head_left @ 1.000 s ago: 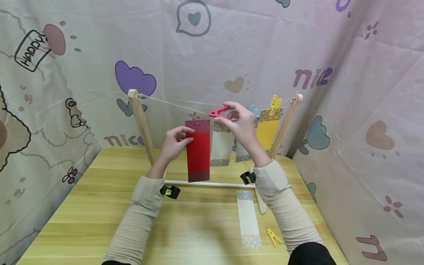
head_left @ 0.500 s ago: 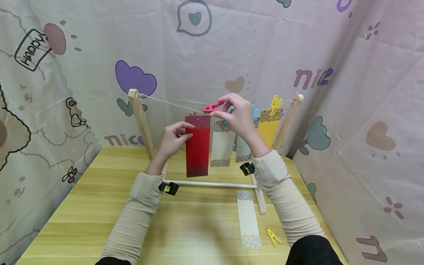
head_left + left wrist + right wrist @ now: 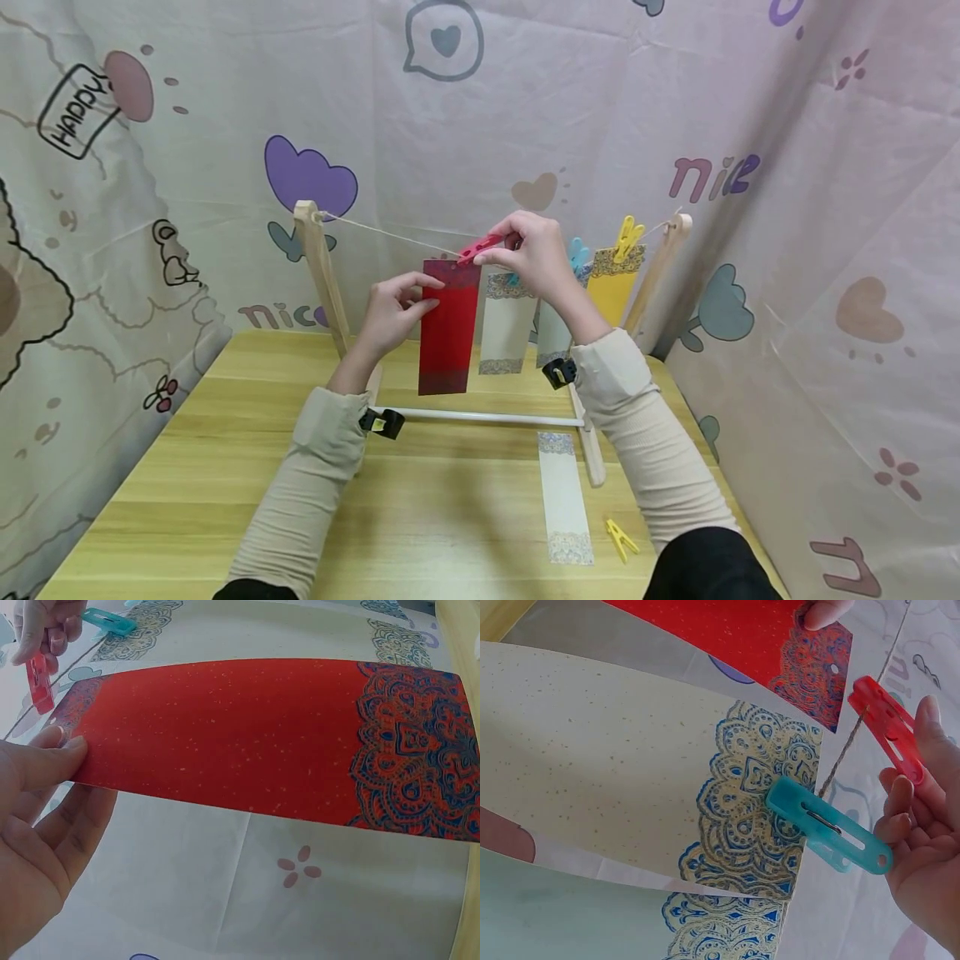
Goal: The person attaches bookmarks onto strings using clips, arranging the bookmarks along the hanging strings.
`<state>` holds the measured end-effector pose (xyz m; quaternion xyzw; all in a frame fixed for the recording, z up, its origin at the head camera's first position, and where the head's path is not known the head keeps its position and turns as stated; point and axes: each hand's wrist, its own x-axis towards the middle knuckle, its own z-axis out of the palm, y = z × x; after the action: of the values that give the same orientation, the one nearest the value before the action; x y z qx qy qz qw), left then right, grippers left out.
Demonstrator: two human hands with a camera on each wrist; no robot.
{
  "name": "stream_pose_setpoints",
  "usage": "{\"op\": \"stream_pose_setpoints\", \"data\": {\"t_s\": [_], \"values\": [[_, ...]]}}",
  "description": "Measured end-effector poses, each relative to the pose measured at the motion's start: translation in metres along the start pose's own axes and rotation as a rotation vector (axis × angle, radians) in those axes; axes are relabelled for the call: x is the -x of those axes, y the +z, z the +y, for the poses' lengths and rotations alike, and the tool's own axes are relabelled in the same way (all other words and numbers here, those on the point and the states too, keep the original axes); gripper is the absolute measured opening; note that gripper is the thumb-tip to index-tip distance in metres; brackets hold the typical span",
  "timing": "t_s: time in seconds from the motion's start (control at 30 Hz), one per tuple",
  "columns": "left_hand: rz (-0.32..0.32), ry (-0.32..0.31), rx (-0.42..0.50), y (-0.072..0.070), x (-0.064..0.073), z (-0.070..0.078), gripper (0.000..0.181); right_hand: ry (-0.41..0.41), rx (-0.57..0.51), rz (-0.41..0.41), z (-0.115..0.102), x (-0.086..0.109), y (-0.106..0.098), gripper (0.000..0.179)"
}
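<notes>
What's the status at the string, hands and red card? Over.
Left hand pinches red card near top. Right hand holds red clothespin at string. Red card unclipped, nothing visible between it and red clothespin.

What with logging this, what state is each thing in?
Red card: held by left hand, unclipped
Red clothespin: pinched by right hand
Cream card: hanging from teal clothespin
Pale green card: hanging
Yellow card: hanging from yellow clothespin
White card: lying flat
Second yellow clothespin: lying loose
String: strung across posts
</notes>
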<state>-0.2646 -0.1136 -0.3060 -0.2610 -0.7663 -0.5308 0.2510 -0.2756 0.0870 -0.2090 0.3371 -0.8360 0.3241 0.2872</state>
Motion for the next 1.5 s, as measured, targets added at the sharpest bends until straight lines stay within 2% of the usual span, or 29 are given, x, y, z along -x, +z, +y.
{"op": "stream_pose_setpoints", "data": {"t_s": [0.43, 0.67, 0.9, 0.97, 1.07, 1.17, 1.2, 1.3, 1.43, 1.5], "values": [[-0.017, 0.061, -0.029, 0.002, -0.001, 0.004, 0.017, 0.045, 0.011, -0.074, -0.003, -0.006, 0.0, 0.022], [0.013, 0.089, -0.01, 0.004, -0.004, 0.005, 0.014, 0.083, -0.011, -0.107, -0.002, -0.006, 0.001, 0.022], [0.061, 0.133, -0.01, 0.006, -0.005, 0.004, 0.013, 0.14, -0.057, -0.241, -0.005, -0.009, -0.004, 0.026], [0.061, 0.13, -0.013, 0.005, -0.005, 0.01, 0.012, 0.136, -0.048, -0.27, -0.004, -0.01, -0.004, 0.027], [0.052, 0.115, -0.011, 0.004, -0.004, 0.011, 0.011, 0.101, -0.022, -0.288, -0.003, -0.009, -0.003, 0.032], [0.042, 0.085, -0.009, 0.003, -0.001, 0.022, 0.009, 0.042, -0.009, -0.261, -0.001, -0.007, -0.002, 0.039], [0.042, 0.084, -0.01, 0.003, -0.001, 0.022, 0.009, 0.02, -0.015, -0.238, 0.0, -0.006, -0.002, 0.04], [0.041, 0.067, -0.017, 0.002, 0.002, 0.036, 0.009, -0.041, -0.049, -0.142, 0.002, -0.002, -0.001, 0.04], [0.036, 0.038, -0.031, 0.001, 0.003, 0.039, 0.008, -0.138, -0.098, 0.008, 0.006, 0.002, -0.001, 0.032], [0.035, 0.029, -0.027, 0.0, 0.004, 0.038, 0.008, -0.184, -0.104, 0.058, 0.008, 0.004, -0.001, 0.027]]}}
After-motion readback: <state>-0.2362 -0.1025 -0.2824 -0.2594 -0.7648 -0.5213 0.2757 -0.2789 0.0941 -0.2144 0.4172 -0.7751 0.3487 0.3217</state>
